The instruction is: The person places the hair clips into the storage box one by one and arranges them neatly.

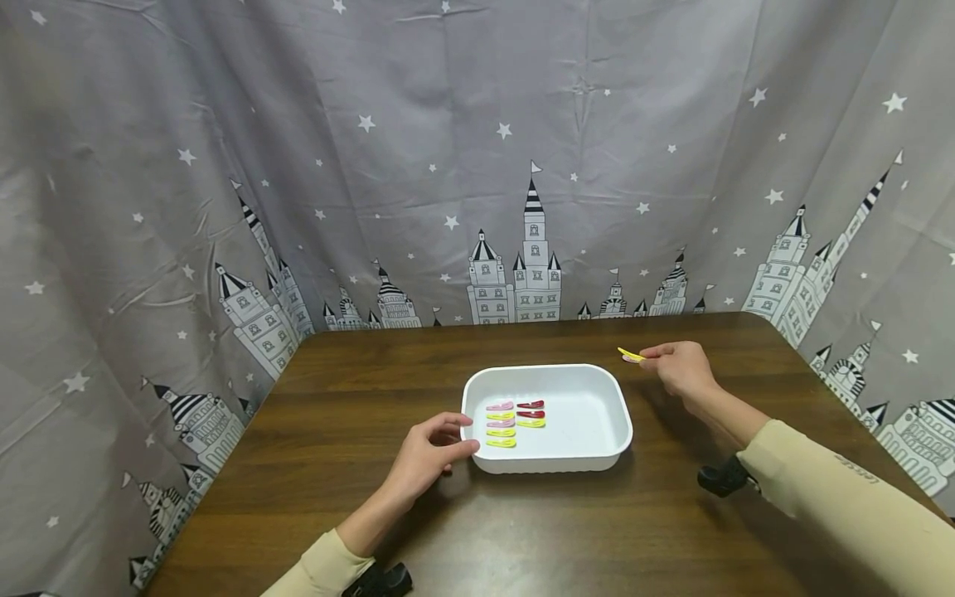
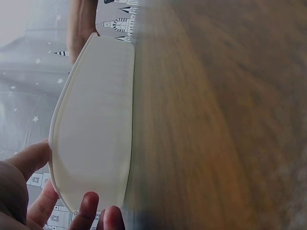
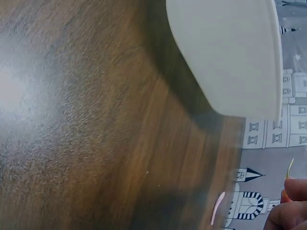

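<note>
A white tray holds several snap hair clips in two columns. Pink clips and yellow clips form the left column; two dark red clips and a yellow one form the other. My left hand holds the tray's left end, thumb and fingertips at its rim and outer wall. Past the tray's right end, my right hand pinches a yellow hair clip between thumb and finger, raised over the table. Below it, a pink hair clip lies on the wood.
The brown wooden table carries the tray near its middle. Behind it hangs a grey curtain printed with castles and stars. Dark wrist straps show at the sleeves.
</note>
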Action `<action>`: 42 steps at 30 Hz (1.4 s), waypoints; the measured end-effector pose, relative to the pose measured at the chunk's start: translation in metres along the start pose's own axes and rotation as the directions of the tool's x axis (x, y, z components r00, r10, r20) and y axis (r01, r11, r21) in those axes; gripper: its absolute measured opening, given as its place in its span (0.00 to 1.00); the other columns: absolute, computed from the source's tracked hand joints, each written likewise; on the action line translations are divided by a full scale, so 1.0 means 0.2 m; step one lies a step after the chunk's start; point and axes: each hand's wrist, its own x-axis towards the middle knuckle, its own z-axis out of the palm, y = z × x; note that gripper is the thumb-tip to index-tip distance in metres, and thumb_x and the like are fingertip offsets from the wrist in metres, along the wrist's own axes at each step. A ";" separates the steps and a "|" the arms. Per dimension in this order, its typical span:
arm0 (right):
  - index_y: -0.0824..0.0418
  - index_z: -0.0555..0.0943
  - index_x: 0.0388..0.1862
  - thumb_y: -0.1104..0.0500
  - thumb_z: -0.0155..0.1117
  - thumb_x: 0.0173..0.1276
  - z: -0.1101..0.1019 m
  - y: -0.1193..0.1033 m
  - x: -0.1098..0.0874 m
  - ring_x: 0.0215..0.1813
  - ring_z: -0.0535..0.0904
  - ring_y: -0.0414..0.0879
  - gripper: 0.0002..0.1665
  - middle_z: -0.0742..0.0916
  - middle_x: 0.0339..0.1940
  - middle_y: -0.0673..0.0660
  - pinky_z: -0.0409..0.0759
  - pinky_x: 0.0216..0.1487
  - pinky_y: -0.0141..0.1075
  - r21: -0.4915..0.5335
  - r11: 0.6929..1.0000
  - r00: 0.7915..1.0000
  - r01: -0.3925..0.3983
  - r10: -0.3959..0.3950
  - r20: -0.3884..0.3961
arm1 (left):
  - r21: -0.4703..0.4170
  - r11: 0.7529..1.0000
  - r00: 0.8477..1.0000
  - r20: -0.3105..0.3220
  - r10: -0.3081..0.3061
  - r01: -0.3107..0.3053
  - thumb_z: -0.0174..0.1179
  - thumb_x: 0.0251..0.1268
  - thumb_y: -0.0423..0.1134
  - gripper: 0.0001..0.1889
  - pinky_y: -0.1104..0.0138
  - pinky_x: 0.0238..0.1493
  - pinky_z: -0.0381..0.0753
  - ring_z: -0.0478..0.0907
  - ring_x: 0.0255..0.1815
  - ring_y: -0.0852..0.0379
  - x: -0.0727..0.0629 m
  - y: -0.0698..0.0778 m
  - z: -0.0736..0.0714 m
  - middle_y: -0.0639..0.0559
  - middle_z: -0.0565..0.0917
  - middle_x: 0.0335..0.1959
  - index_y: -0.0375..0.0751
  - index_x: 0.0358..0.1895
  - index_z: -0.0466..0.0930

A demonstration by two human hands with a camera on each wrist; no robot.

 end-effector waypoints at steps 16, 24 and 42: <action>0.70 0.82 0.54 0.61 0.62 0.70 0.08 -0.16 -0.09 0.15 0.62 0.39 0.17 0.82 0.26 0.55 0.60 0.16 0.32 0.026 0.999 0.994 0.030 -0.033 0.105 | -0.002 1.000 1.000 0.003 -0.001 0.001 0.75 0.56 0.44 0.20 0.62 0.30 0.81 0.79 0.41 0.51 0.00 0.00 0.00 0.46 0.85 0.43 0.44 0.51 0.84; 0.69 0.83 0.53 0.62 0.62 0.70 0.12 -0.21 -0.12 0.13 0.61 0.39 0.16 0.71 0.12 0.46 0.58 0.16 0.31 -0.004 0.999 0.991 0.036 -0.035 0.131 | -0.005 1.000 1.000 0.001 0.000 0.000 0.75 0.56 0.44 0.20 0.62 0.30 0.80 0.80 0.41 0.51 0.00 0.00 0.00 0.46 0.85 0.43 0.43 0.51 0.84; 0.66 0.86 0.50 0.65 0.63 0.69 0.28 -0.28 -0.18 0.12 0.58 0.40 0.13 0.73 0.18 0.51 0.56 0.16 0.31 -0.045 0.998 0.984 0.049 -0.040 0.176 | -0.006 1.000 1.000 -0.001 0.015 -0.015 0.75 0.57 0.41 0.19 0.61 0.29 0.81 0.79 0.40 0.53 0.01 -0.01 0.00 0.46 0.85 0.43 0.42 0.51 0.84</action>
